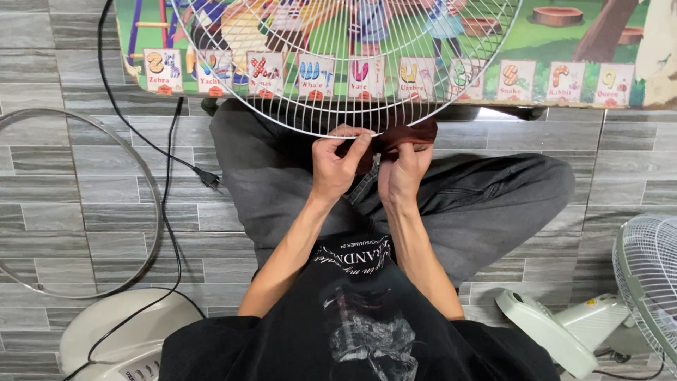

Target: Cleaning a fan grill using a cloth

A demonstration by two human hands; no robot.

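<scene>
Left hand (337, 169): grip pinched shut on the lower rim of the white wire fan guard (345, 63)
Right hand (402, 173): grip closed around a dark red cloth (405, 134), pressed to the same rim
Fan guard: stood tilted over the crossed legs, rim touching both hands
Floor (63, 183): grey tiles, with a thin ring (151, 204), black plug (209, 179) and fan base (120, 339) at left
Right edge: second fan (652, 275)

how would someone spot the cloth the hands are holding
Start at the round white wire fan guard leaning over the person's lap. At its lowest rim, both hands pinch a small cloth. It is dark maroon, the only soft crumpled thing against the metal wires.
</scene>
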